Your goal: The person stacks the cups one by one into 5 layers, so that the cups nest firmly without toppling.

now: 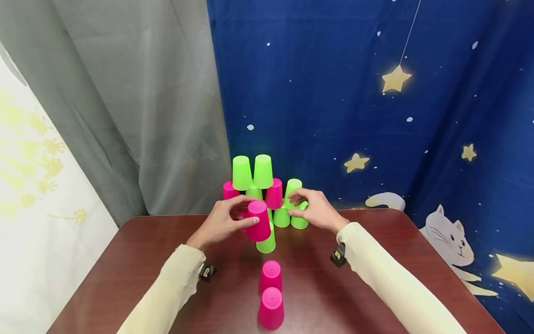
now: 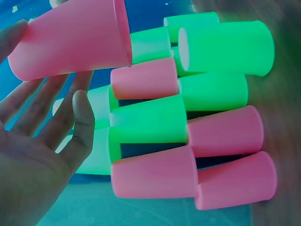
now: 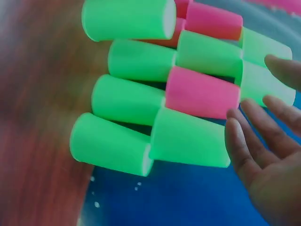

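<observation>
My left hand (image 1: 221, 223) grips an upside-down pink cup (image 1: 259, 228) between thumb and fingers, raised in front of a stack of cups. That held cup (image 2: 70, 37) fills the top left of the left wrist view. The stack is of green and pink upside-down cups in staggered tiers, with two green cups (image 1: 263, 170) side by side on top. At the stack's right end, my right hand (image 1: 314, 208) has loosely bent fingers with nothing between them. Its fingertips (image 3: 233, 123) are close beside an end green cup (image 3: 190, 137) of the second tier.
A lone green cup (image 1: 267, 242) stands in front of the stack, partly behind the held cup. Nearer, two pink cups (image 1: 271, 310) stand one behind the other on the brown table (image 1: 325, 287). Blue and grey curtains (image 1: 317, 116) hang behind the table.
</observation>
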Tool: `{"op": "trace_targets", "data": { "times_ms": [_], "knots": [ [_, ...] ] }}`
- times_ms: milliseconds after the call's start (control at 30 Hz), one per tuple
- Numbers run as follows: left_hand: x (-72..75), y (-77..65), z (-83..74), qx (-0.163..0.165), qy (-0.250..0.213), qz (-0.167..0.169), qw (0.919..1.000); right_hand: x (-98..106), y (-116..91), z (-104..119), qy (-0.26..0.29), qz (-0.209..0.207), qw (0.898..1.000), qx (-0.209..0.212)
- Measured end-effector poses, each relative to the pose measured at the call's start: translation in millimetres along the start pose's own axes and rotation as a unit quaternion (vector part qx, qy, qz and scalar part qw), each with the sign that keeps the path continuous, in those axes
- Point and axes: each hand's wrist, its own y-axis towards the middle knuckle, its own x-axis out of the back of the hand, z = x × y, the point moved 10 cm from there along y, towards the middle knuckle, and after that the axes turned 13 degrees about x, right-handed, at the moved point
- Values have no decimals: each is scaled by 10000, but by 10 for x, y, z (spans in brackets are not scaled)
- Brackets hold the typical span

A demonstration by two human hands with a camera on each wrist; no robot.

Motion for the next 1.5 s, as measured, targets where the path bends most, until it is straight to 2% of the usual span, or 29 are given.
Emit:
{"op": "trace_targets", "data": {
  "times_ms": [133, 300, 433, 667, 1000, 1300, 1500],
  "knots": [
    [26, 85, -131, -105, 110, -13, 9999, -250, -162, 111, 431, 517, 9974, 261],
    [19, 271, -338, -230, 263, -40, 9994, -583, -348, 266, 808, 1229, 9878, 518],
    [-4, 437, -493, -232, 271, -69, 9993, -790, -442, 329, 984, 1473, 9822, 627],
    [-14, 658, -697, -212, 196, -216, 9993, -978, -512, 292, 1137, 1505, 9805, 543],
    [26, 894, -898, -384, 624, -776, 9943, -1039, -575, 261, 1315, 1389, 9804, 481],
    [-87, 1071, -881, -128, 1478, -1222, 9813, -1083, -620, 218, 1312, 1313, 9816, 446],
    [-127, 1156, -876, -154, 2107, -1478, 9662, -1091, -629, 204, 1292, 1266, 9823, 482]
  ]
}}
